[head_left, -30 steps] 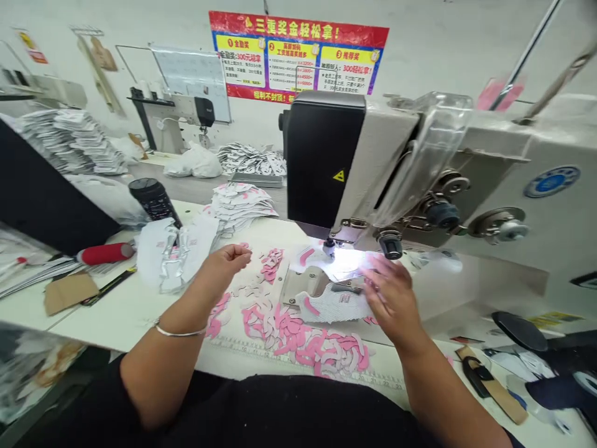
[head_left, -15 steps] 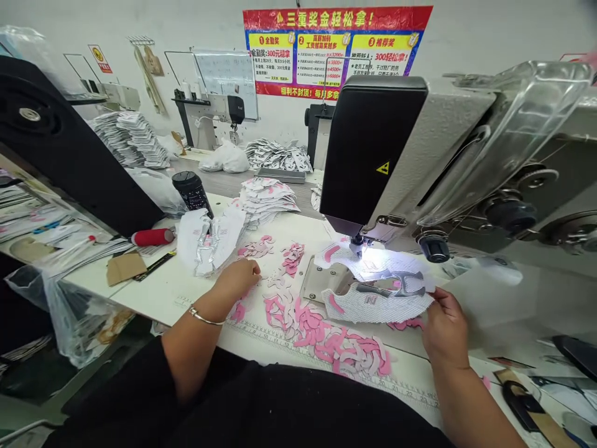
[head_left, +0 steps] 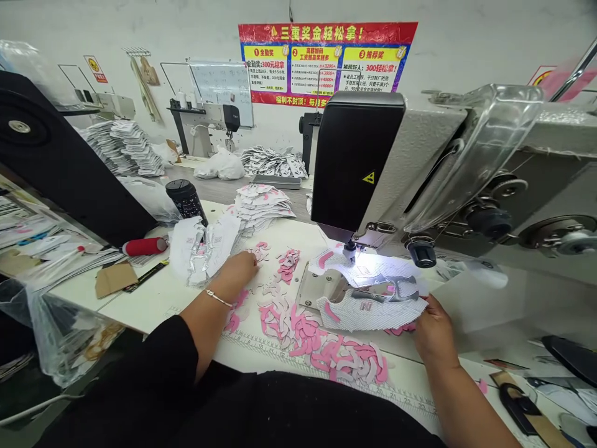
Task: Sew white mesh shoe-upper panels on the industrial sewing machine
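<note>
A white mesh shoe upper (head_left: 373, 314) with grey trim, an N mark and pink patches lies under the needle area of the lit sewing machine (head_left: 359, 162). My right hand (head_left: 435, 331) pinches its right end. On the left, my left hand (head_left: 237, 274) is closed with fingertips down at a small heap of pink pieces (head_left: 262, 251); whatever lies between them is hidden. Another heap of curved pink pieces (head_left: 289, 264) is just to its right. More pink and white cut pieces (head_left: 345, 358) spread along the front of the table, by a printed ruler.
Left of my left hand stand finished-looking uppers (head_left: 193, 246), a black tumbler (head_left: 185, 198) and a red thread spool (head_left: 145, 246). A stack of white-and-pink parts (head_left: 261, 205) rises behind. The black machine arm (head_left: 69, 162) slants across the left side.
My left hand has shifted forward to the small far heap of pink pieces. My right hand keeps its pinch on the upper, which looks unmoved on the machine. The view has tilted slightly.
</note>
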The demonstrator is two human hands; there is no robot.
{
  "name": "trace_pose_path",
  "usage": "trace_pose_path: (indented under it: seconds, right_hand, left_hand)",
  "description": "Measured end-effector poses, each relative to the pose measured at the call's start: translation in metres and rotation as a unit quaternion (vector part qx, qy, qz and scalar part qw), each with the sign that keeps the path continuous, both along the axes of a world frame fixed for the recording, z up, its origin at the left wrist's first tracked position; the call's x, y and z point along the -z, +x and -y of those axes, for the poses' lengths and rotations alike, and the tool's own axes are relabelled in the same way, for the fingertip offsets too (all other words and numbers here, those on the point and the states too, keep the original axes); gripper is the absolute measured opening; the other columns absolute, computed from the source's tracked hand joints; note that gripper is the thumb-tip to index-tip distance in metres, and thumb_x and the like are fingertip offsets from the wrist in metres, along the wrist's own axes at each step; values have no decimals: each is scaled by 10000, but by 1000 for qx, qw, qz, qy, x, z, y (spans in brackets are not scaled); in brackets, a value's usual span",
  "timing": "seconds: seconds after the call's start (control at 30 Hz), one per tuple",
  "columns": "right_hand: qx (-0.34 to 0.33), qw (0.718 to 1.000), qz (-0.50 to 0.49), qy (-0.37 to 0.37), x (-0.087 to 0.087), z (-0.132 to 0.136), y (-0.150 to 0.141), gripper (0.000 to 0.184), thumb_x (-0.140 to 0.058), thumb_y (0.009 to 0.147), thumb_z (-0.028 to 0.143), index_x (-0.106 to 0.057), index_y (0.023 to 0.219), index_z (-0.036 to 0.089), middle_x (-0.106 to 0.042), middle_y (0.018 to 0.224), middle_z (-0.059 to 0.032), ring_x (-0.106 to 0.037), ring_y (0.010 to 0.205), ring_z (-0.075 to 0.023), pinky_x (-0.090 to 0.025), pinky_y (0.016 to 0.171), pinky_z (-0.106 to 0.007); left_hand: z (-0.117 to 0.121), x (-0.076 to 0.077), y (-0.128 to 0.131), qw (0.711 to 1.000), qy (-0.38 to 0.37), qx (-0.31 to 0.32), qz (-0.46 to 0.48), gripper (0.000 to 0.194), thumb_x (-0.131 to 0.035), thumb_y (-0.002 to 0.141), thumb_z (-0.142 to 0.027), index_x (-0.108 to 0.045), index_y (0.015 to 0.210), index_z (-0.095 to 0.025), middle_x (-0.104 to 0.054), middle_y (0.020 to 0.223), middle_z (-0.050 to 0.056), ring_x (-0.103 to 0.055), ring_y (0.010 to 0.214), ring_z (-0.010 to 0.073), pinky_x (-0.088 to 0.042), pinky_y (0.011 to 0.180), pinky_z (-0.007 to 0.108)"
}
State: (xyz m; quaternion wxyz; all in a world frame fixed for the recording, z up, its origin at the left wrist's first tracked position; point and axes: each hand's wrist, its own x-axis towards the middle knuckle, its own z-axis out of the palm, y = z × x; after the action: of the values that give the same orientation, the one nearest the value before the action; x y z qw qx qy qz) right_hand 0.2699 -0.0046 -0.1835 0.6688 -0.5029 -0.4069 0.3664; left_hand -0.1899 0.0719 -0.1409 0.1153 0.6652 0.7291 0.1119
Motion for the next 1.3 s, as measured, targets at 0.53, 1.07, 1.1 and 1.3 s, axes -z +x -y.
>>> trace_pose_path:
  seconds: [0.53, 1.07, 1.1, 1.3]
  right_hand:
    - [-12, 999, 26, 18, -5, 0, -2, 286, -761, 682, 405, -706, 884, 209, -711, 784, -3, -619, 713, -167, -482, 663, -283]
    - [142, 984, 90, 67, -34, 22, 3, 229, -670, 787, 355, -699, 946, 192, -693, 922, -35, -629, 900, -191, -469, 880, -368]
    - [165, 977, 112, 82, -41, 30, 1, 213, -662, 806, 340, -703, 958, 195, -688, 930, -39, -627, 906, -194, -463, 888, -374]
    - [-13, 894, 383, 230, -100, 72, -53, 213, -589, 892, 209, -673, 1081, 261, -674, 904, -21, -636, 815, -174, -501, 719, -309]
  left_hand:
    - [7, -3, 4, 988, -9, 72, -139, 183, -483, 811, -189, -661, 836, -154, -685, 914, 164, -644, 853, 313, -443, 733, 393]
    - [57, -76, 28, 956, 149, -60, 246, 282, -483, 910, -398, -578, 1084, -196, -674, 825, 62, -664, 778, 229, -516, 713, 354]
    - [64, -82, 34, 921, 136, -35, 363, 308, -551, 883, -428, -584, 1090, -203, -659, 804, 36, -658, 750, 202, -530, 710, 339]
    - [105, -97, 92, 796, -13, 85, 599, 337, -792, 745, -351, -629, 1001, -204, -638, 841, -4, -634, 713, 120, -533, 669, 254]
